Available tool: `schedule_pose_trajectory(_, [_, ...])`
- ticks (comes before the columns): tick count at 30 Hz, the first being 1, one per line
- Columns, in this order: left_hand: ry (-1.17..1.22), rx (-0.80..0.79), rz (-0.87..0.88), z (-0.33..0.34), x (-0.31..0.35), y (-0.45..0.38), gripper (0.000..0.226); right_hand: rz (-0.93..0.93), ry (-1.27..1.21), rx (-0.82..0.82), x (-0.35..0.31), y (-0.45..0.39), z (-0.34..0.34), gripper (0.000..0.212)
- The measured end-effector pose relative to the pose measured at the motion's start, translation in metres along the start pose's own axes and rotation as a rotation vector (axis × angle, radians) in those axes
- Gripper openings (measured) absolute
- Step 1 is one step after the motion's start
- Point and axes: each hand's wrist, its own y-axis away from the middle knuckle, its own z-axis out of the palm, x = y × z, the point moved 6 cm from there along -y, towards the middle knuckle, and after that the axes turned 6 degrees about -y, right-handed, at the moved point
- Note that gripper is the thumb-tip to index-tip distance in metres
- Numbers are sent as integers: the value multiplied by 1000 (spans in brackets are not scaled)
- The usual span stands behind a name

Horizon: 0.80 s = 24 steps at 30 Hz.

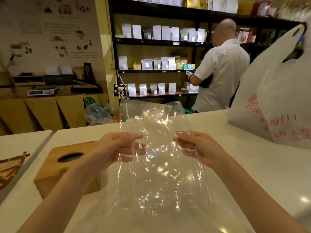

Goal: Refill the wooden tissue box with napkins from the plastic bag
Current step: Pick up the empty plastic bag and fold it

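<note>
A clear, crinkled plastic bag [158, 165] hangs above the white counter [252, 165], held up between both hands. My left hand [116, 148] pinches its left edge and my right hand [200, 148] pinches its right edge. The bag looks empty; I see no napkins in it. The wooden tissue box [67, 165] with an oval slot on top stands on the counter to the left, partly behind my left forearm. No tissue shows in the slot.
A large white carrier bag [276, 101] with red print stands on the counter at the right. A person in a white shirt [222, 73] faces dark shelves of pouches beyond the counter. A second white surface with a printed card [10, 167] lies at far left.
</note>
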Motion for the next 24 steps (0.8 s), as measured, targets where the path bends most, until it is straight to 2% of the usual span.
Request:
schedule_pose_trajectory(2, [-5,4,-19,-4,-3,2,84,12,25,22,7,-2,-2,8])
schedule_pose_trajectory(4, [-53,24,-48,-7,-7,1,84,0,21,53,10,-3,-2,8])
schedule_pose_trajectory(8, [-46,116,-91,-13,-14,-3,46,-61,38,90,13,-3,2,5])
schedule_pose_trajectory(11, [-6,171,-111,-21,-17,-3,30,-74,19,62,12,-4,3,9])
schedule_pose_trajectory(13, [15,191,-124,-27,-18,-1,26,-17,-28,-9,13,-4,4,17])
schedule_pose_trajectory(16, [64,198,-148,-32,-21,-1,31,-6,-7,-97,15,-2,4,24])
schedule_pose_trajectory(21, [168,257,-140,-30,-19,1,64,-158,-33,-68,13,-3,-1,42])
schedule_pose_trajectory(23, [139,278,-110,-30,-17,1,64,-202,-1,-82,12,-3,-1,35])
schedule_pose_trajectory(24, [114,273,-96,-30,-16,1,56,-216,19,-90,11,-2,0,30])
